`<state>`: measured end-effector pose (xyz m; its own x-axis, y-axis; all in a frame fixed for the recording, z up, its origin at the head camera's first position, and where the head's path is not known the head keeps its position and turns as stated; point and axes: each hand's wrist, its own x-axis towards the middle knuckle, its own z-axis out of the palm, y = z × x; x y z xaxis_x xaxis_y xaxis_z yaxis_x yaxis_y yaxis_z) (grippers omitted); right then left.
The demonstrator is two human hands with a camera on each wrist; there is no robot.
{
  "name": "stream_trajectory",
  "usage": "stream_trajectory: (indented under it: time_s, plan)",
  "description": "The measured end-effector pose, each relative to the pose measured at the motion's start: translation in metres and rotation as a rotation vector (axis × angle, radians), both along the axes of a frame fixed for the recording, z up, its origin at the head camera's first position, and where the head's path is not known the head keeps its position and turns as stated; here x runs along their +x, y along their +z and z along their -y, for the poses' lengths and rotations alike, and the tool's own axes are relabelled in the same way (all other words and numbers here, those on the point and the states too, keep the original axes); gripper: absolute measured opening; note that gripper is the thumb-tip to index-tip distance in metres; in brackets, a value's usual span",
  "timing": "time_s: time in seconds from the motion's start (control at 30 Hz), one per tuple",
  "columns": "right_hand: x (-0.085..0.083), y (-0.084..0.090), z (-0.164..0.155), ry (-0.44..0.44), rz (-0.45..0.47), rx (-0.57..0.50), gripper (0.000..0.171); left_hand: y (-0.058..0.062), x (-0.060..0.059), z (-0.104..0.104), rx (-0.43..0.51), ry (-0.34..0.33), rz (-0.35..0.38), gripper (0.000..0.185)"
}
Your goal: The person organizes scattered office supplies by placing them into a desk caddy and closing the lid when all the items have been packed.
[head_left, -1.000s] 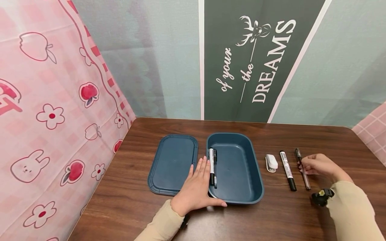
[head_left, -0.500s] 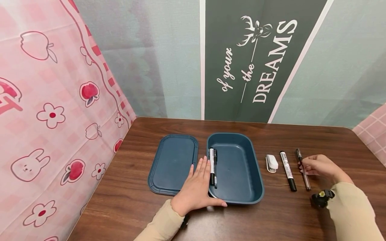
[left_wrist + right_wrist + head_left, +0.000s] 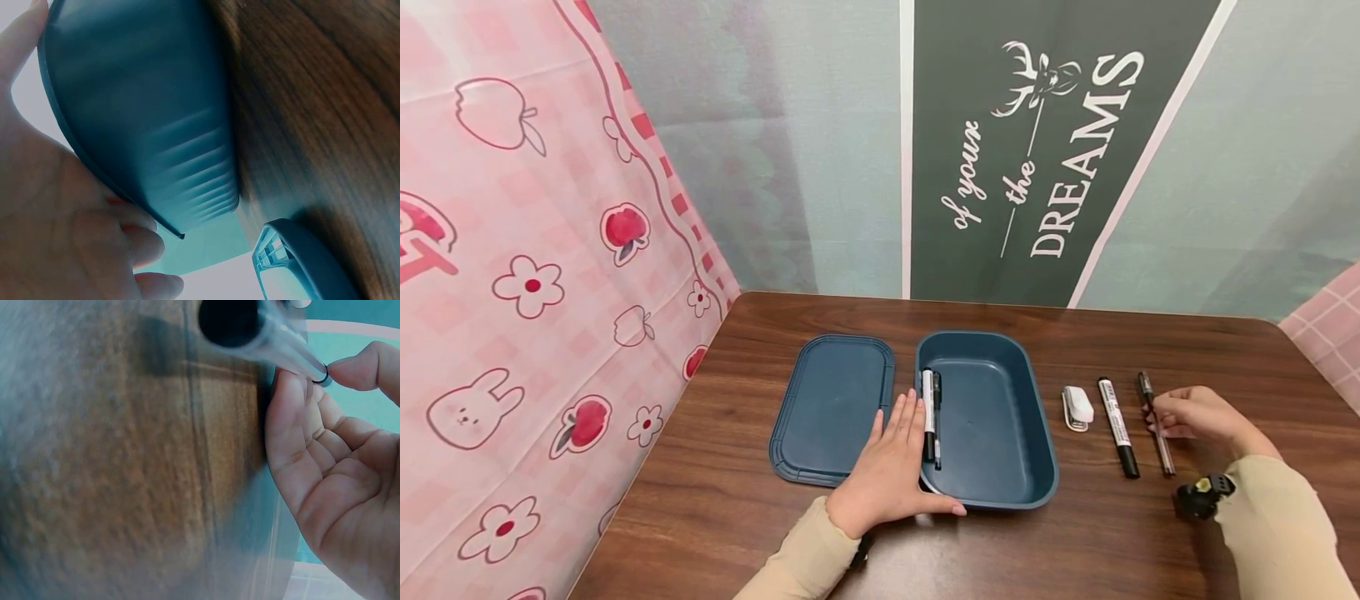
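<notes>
My left hand (image 3: 887,475) lies with straight, spread fingers along the left rim of a blue open box (image 3: 988,433), its thumb at the near edge. The left wrist view shows the box's outer wall (image 3: 144,94) beside the palm. Against the left inner side of the box lie a black-and-white marker (image 3: 928,400) and a slim black pen (image 3: 937,442). At the right, my right hand (image 3: 1198,419) pinches a clear-barrelled pen (image 3: 1164,454) with a dark cap, close over the table. The right wrist view shows thumb and fingers on that pen (image 3: 290,347).
A blue lid (image 3: 833,408) lies flat left of the box. Between the box and my right hand are a small white stapler (image 3: 1078,407) and another black-and-white marker (image 3: 1117,425). Printed cloths hang behind and left of the wooden table (image 3: 1000,550).
</notes>
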<state>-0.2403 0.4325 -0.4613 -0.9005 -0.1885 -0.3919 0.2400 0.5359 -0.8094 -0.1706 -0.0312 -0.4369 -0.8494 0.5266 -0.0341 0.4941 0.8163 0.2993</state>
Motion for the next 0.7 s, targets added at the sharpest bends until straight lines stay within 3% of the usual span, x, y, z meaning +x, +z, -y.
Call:
stream_trajectory:
  time_s: [0.7]
  plan:
    - [0.0017,0.0039,0.0015,0.0,0.019,-0.047,0.033,0.0019,0.0009,-0.0005,-0.002,0.004,0.002,0.127]
